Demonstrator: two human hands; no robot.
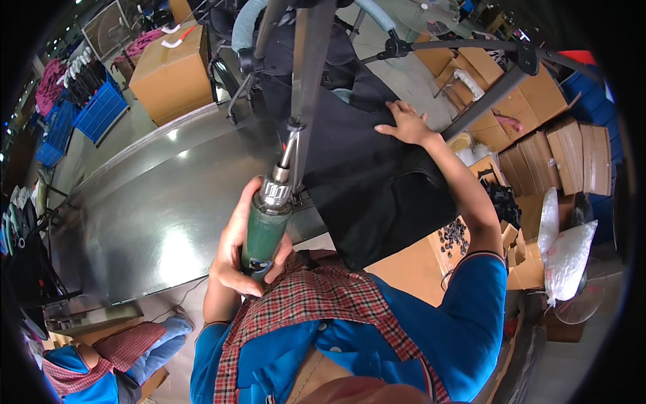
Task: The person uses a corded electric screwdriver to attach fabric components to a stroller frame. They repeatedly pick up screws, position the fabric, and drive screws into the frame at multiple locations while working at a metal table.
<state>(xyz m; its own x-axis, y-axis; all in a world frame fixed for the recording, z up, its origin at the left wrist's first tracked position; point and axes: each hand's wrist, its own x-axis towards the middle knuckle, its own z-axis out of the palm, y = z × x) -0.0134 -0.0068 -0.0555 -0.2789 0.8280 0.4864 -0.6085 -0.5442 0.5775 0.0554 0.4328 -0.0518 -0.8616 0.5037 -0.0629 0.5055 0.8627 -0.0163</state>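
Observation:
My left hand (227,259) is wrapped round a green electric screwdriver (264,236) with a silver chuck, its bit pointing up and away from me. The bit's tip meets a small dark fitting (295,125) beside a grey metal tube (313,74) in the picture; whether they touch I cannot tell. My right hand (407,126) lies flat with fingers apart on a black fabric panel (367,188). That fabric hangs from a folding frame with dark joints (397,47) and pale blue-grey padded bars (250,23), much like a stroller.
A shiny metal-topped table (145,209) spreads to the left. Cardboard boxes (171,74) and blue crates (101,111) stand beyond it. At right are small black parts (453,237), more cartons (531,108) and a white plastic bag (570,259). Another person (114,360) sits at lower left.

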